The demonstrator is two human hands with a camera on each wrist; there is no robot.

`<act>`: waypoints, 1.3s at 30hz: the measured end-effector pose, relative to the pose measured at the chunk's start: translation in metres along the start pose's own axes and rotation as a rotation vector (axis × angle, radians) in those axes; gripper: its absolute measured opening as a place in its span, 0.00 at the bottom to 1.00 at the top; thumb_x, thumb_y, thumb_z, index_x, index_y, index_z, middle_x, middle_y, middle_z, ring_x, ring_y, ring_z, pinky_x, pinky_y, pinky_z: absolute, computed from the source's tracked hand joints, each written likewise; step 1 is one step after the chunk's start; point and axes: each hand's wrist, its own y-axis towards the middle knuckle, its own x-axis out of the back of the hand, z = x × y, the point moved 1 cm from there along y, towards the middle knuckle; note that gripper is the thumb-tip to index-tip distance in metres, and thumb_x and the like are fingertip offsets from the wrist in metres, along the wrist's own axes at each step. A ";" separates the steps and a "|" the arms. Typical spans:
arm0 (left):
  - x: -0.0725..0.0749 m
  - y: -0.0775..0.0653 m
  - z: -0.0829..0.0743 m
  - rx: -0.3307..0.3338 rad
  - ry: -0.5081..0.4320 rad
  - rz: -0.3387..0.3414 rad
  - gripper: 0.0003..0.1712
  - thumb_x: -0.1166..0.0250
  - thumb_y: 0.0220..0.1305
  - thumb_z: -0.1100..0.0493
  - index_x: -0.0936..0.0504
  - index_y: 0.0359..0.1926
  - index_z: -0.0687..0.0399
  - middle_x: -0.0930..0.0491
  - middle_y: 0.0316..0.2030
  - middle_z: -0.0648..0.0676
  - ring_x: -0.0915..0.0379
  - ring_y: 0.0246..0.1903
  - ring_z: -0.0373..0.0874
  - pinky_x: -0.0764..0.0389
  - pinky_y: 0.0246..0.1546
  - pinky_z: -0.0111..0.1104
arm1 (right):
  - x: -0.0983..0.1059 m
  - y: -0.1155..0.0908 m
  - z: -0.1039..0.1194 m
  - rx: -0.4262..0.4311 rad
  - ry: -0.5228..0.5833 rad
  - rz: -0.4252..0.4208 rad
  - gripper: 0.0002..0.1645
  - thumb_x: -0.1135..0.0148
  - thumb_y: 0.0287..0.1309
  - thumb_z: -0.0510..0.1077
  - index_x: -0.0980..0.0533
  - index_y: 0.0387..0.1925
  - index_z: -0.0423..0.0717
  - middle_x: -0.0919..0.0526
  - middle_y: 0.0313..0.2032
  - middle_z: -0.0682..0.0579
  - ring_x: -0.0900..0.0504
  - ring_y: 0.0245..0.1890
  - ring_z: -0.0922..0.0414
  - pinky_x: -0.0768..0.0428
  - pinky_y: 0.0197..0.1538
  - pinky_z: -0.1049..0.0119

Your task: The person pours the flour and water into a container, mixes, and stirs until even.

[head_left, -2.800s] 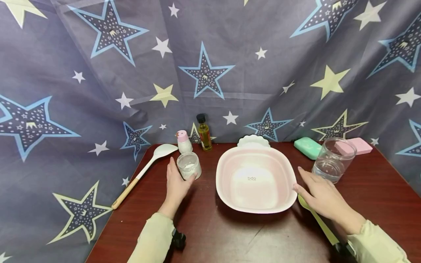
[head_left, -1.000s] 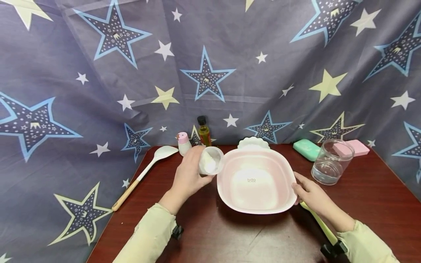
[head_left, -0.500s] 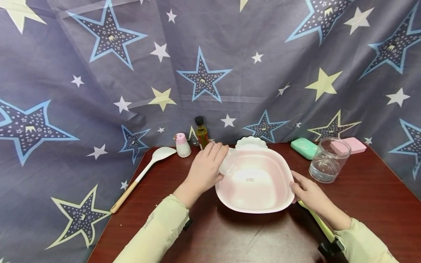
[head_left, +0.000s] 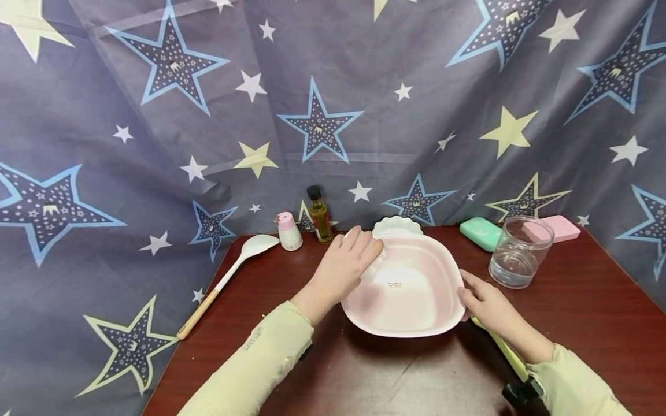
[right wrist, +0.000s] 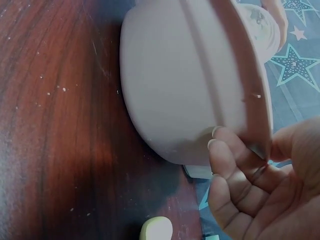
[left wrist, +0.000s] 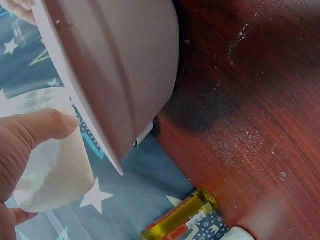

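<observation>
My left hand (head_left: 340,268) grips a small clear jar (left wrist: 55,175) with white powder in it, tipped over the left rim of a pink basin (head_left: 406,315). From the head view, the hand's back hides most of the jar. In the left wrist view, the thumb lies along the jar's side near its mouth. On the basin's right side, my right hand (head_left: 491,309) pinches the rim, with the thumb on the inside and curled fingers (right wrist: 222,160) beneath the edge. A yellow-green spoon (head_left: 507,352) lies under the right wrist, partly covered.
At left lies a white turner (head_left: 229,274) with a wooden handle. A pink-topped shaker (head_left: 289,234) and an oil bottle (head_left: 319,216) stand behind. A white scalloped item (head_left: 398,226) sits behind the basin. A glass of water (head_left: 515,263), a green block (head_left: 480,233) and a pink block (head_left: 562,229) are right.
My left hand has taken the jar from the table, carried it right to the basin and tipped it over the rim. My right hand has moved onto the basin's right rim and holds it.
</observation>
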 end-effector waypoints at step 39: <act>-0.005 0.011 -0.022 -0.161 0.054 -0.020 0.22 0.54 0.70 0.64 0.31 0.61 0.43 0.32 0.59 0.56 0.41 0.65 0.56 0.34 0.59 0.45 | 0.002 0.000 0.004 -0.012 -0.017 0.008 0.26 0.52 0.69 0.35 0.37 0.64 0.26 0.19 0.22 0.51 0.22 0.17 0.61 0.21 0.24 0.62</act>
